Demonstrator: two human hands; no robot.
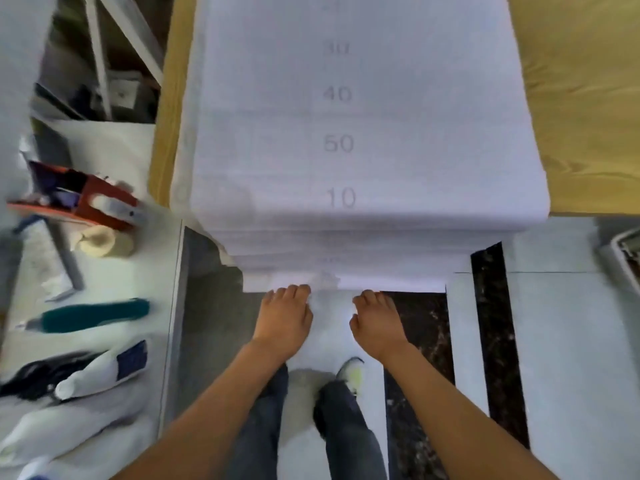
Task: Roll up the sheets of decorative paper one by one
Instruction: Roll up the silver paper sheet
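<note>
Right now the fingers of both the left hand (pixel 284 318) and the right hand (pixel 373 323) curl over the near hanging edge of the sheets of decorative paper (pixel 346 133), gripping it. These white sheets lie stacked on the wooden table (pixel 588 98), draping over its front.

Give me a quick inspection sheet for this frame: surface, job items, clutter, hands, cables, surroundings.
Surface: wooden table, mostly covered by paper.
Job's things: paper stack with printed numbers, near end hanging over the table edge.
Clutter: side bench carries a red tape dispenser, tape roll, teal-handled tool and white bottle.
Hands: left hand and right hand, fingers curled at the hanging paper edge; blur hides the grip.
Cables: dark cord-like bundle, unclear.
Surroundings: tiled floor; person's legs and shoe.
</note>
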